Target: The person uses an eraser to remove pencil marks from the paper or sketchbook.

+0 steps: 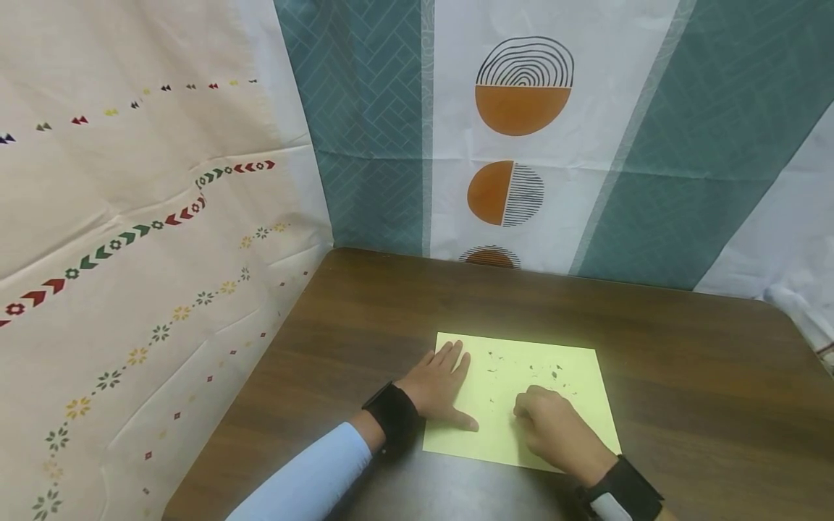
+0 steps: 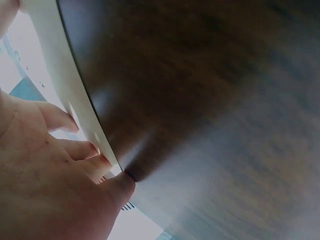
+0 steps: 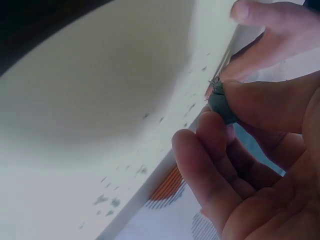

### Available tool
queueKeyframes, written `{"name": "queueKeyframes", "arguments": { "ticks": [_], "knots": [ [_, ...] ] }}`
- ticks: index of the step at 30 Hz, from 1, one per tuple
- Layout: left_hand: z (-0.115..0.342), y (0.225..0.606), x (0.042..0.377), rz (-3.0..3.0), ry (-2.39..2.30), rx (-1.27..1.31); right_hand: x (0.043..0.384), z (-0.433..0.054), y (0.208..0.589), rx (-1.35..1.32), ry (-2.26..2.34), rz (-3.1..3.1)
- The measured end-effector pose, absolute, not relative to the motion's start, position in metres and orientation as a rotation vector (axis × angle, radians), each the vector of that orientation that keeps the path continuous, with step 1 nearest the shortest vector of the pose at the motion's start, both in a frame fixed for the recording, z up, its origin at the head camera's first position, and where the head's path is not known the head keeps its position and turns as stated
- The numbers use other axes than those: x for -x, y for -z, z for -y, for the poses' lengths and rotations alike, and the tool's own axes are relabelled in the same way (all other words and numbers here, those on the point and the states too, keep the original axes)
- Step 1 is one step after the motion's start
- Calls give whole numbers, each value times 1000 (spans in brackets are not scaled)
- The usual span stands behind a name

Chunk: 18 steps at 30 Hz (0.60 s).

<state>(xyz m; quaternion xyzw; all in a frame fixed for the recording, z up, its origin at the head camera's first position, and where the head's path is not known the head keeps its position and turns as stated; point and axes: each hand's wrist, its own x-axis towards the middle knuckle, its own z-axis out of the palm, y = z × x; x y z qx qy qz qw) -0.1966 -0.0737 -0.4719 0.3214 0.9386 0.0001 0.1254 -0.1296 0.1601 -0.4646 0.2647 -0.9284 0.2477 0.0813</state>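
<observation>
A sheet of pale yellow paper lies on the table, with several small dark green flecks scattered over its upper and middle part. My left hand rests flat on the paper's left side, fingers spread and thumb pointing toward the middle. Over the lower right part of the sheet is my right hand, its fingers curled. In the right wrist view, thumb and forefinger pinch a small dark green lump with a ragged, frayed tip; what it is I cannot tell. The head view hides this lump behind the hand.
The brown wooden table extends around the paper on every side. A patterned cream cloth hangs along the left edge, and a teal and white curtain hangs behind the back edge. Both wrists wear black bands.
</observation>
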Motion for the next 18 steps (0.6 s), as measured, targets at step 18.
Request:
{"name": "queueKeyframes", "arguments": {
  "ticks": [18],
  "knots": [
    [73, 476, 196, -2733, 20, -928, 132, -125, 476, -940, -710, 2742]
  ]
}}
